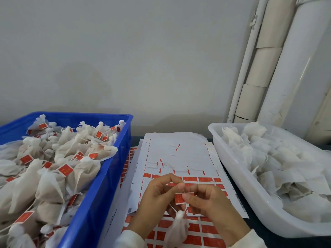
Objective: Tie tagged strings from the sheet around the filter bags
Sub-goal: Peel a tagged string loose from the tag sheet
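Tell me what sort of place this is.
Probably a small hand-packing workshop: a blue crate heaped with tied, tagged filter bags, a white tub of untied ones, and sheets of red tags between them.

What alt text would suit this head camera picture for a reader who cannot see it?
Two hands, left hand and right hand, tie a red-tagged string around a white filter bag over a sheet of red tags. A blue crate of tied bags sits left, a white tub of untied bags right.

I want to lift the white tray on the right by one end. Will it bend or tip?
The white tray looks like thin plastic, so it may flex. Its filter bags seem light, so tipping is unlikely.
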Tool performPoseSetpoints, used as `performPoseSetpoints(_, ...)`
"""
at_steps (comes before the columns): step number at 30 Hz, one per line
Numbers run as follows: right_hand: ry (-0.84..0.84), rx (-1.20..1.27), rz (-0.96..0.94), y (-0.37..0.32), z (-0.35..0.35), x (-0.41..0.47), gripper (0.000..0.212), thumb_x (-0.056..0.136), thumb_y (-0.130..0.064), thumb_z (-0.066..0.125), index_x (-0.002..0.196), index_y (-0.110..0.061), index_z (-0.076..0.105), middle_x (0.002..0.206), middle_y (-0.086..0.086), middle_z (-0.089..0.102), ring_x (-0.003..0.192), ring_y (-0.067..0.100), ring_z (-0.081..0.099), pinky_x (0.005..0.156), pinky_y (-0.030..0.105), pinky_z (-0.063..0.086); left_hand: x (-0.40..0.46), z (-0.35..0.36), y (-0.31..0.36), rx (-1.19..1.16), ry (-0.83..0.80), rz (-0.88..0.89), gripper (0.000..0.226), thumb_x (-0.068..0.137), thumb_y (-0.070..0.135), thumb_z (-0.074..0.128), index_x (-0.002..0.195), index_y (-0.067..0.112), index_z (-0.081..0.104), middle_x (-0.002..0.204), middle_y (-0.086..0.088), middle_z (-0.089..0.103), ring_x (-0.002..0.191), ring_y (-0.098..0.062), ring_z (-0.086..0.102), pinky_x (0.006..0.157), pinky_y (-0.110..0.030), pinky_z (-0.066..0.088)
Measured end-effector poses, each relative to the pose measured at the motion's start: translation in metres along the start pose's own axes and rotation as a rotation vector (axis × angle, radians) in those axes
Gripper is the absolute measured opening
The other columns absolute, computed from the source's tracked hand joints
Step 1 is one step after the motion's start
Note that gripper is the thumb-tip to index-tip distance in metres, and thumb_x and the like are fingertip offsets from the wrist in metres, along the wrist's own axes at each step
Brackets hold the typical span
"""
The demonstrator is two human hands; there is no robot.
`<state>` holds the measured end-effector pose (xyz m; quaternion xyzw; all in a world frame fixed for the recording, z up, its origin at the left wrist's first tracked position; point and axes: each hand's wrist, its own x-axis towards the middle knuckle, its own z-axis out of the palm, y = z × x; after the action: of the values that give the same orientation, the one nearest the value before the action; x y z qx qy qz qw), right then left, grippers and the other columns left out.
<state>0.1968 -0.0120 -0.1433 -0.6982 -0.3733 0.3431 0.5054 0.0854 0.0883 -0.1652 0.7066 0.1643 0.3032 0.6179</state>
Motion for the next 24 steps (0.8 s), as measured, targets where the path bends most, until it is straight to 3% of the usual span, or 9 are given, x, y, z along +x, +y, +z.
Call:
performPoseSetpoints(2, -0.004, 0.016, 0.011, 0.0, 0.0, 0.0, 0.0, 0.081, -0.017, 0.068, 0.081, -0.017, 0.069, 0.058, -0.009, 0.065, 0.054, 0.003, 0.06, 0.059, 0.015, 0.048, 0.0, 0.001, 0.0, 0.019, 0.014, -0.005, 0.018, 0.079, 0.034, 0.056, 0.085, 0.018, 0.062, 0.063, 0.002, 0.065, 0.049, -0.013, 0.062, 0.043, -0.019, 0.049)
performPoseSetpoints(6, 0.091, 0.132, 0.048, 0.003, -0.002, 0.0, 0.003, 0.08, -0.014, 0.07, 0.079, -0.011, 0.068, 0.075, 0.001, 0.072, 0.076, 0.021, 0.069, 0.077, 0.033, 0.057, 0.001, 0.002, -0.001, 0.043, 0.133, -0.057, 0.028, 0.086, 0.039, 0.039, 0.098, 0.022, 0.058, 0.061, 0.004, 0.061, 0.051, -0.013, 0.06, 0.046, -0.019, 0.049)
performPoseSetpoints(9, 0.203, 0.086, 0.006, 0.005, -0.001, 0.001, 0.004, 0.079, -0.013, 0.07, 0.078, -0.012, 0.067, 0.075, 0.003, 0.071, 0.069, 0.018, 0.069, 0.065, 0.025, 0.057, -0.001, 0.008, 0.0, 0.092, 0.238, -0.072, 0.034, 0.081, 0.048, 0.036, 0.104, 0.027, 0.048, 0.077, 0.005, 0.065, 0.06, -0.011, 0.063, 0.054, -0.02, 0.052)
performPoseSetpoints(12, 0.281, 0.05, -0.081, 0.005, 0.0, 0.0, 0.006, 0.078, -0.009, 0.071, 0.075, -0.012, 0.067, 0.067, 0.003, 0.069, 0.057, 0.013, 0.066, 0.054, 0.019, 0.053, -0.01, 0.023, -0.004, 0.317, 0.271, -0.048, 0.04, 0.073, 0.062, 0.038, 0.103, 0.036, 0.034, 0.091, 0.015, 0.064, 0.083, -0.005, 0.064, 0.073, -0.015, 0.051)
performPoseSetpoints(14, 0.34, 0.053, -0.149, 0.006, 0.0, -0.001, 0.01, 0.076, -0.005, 0.072, 0.074, -0.013, 0.067, 0.066, 0.002, 0.069, 0.057, 0.012, 0.067, 0.055, 0.019, 0.054, -0.017, 0.036, -0.007, 0.383, 0.3, -0.041, 0.032, 0.08, 0.058, 0.048, 0.099, 0.04, 0.028, 0.088, 0.012, 0.064, 0.085, -0.006, 0.063, 0.075, -0.017, 0.053)
performPoseSetpoints(17, 0.365, 0.045, -0.189, 0.007, 0.002, -0.001, 0.03, 0.075, -0.008, 0.074, 0.09, -0.03, 0.062, 0.075, -0.005, 0.07, 0.067, 0.007, 0.068, 0.057, 0.014, 0.053, -0.02, 0.051, -0.011, 0.463, 0.346, -0.045, 0.035, 0.086, 0.043, 0.055, 0.097, 0.044, 0.023, 0.086, 0.014, 0.061, 0.084, -0.006, 0.061, 0.074, -0.015, 0.052)
performPoseSetpoints(20, 0.393, 0.014, -0.16, 0.01, 0.005, 0.0, 0.032, 0.073, -0.013, 0.077, 0.093, -0.03, 0.059, 0.079, -0.004, 0.07, 0.072, 0.011, 0.069, 0.063, 0.018, 0.055, -0.02, 0.054, -0.012, 0.626, 0.362, -0.029, 0.036, 0.087, 0.038, 0.056, 0.095, 0.049, 0.023, 0.095, 0.023, 0.054, 0.09, -0.004, 0.057, 0.078, -0.01, 0.048)
performPoseSetpoints(22, 0.411, 0.033, -0.166, 0.011, 0.004, 0.001, 0.017, 0.074, -0.009, 0.075, 0.083, -0.02, 0.065, 0.074, -0.001, 0.07, 0.068, 0.014, 0.069, 0.062, 0.021, 0.057, -0.019, 0.053, -0.011, 0.727, 0.351, 0.028, 0.032, 0.088, 0.041, 0.053, 0.108, 0.05, 0.029, 0.111, 0.025, 0.053, 0.098, -0.002, 0.055, 0.085, -0.007, 0.043)
performPoseSetpoints(24, 0.401, 0.04, -0.169, 0.012, 0.002, 0.002, 0.012, 0.077, -0.006, 0.072, 0.077, -0.017, 0.066, 0.071, -0.002, 0.071, 0.063, 0.01, 0.068, 0.056, 0.017, 0.055, -0.018, 0.051, -0.012, 0.782, 0.344, 0.076, 0.036, 0.089, 0.044, 0.049, 0.123, 0.041, 0.038, 0.123, 0.024, 0.05, 0.106, 0.0, 0.054, 0.092, -0.008, 0.039)
